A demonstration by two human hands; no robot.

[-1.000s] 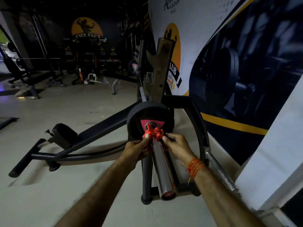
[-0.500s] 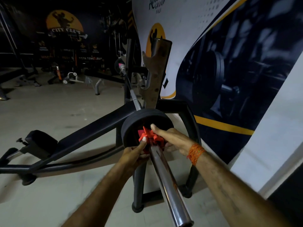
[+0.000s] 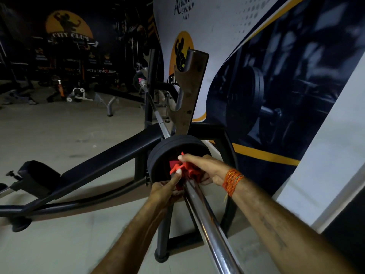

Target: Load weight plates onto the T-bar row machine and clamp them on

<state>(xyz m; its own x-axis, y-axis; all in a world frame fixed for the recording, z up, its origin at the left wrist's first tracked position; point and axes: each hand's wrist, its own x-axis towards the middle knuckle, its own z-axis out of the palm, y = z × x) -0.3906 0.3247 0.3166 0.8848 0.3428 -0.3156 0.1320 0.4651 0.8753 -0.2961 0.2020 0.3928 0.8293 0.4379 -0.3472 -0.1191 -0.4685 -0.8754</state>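
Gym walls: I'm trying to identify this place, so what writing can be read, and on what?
"CITY CLUB": yellow logo on the dark back wall.
"GROUP": top of the white wall banner; lines above and below unreadable.
Back-wall slogan: blurred.
Weight plate: none visible.

Count of items in view, by kind.

Hands: two, a left hand (image 3: 165, 191) and a right hand (image 3: 205, 167).

Clamps: one, red (image 3: 182, 172), on the bar against the plates.

Bars: one chrome bar (image 3: 207, 220).

Plates: the black stack (image 3: 164, 153) on the bar shows a seam along its edge, so apparently two; the exact number cannot be confirmed in this light.

Wrist threads: one orange bundle (image 3: 232, 180), on the right wrist.

Pads: one black pad (image 3: 37, 175), at left on the frame.

Upright brackets: one brown bracket (image 3: 189, 91) above the plates.

Wall logos reading "CITY CLUB": two, one far (image 3: 69, 26), one near (image 3: 182, 54) and partly covered by the bracket.
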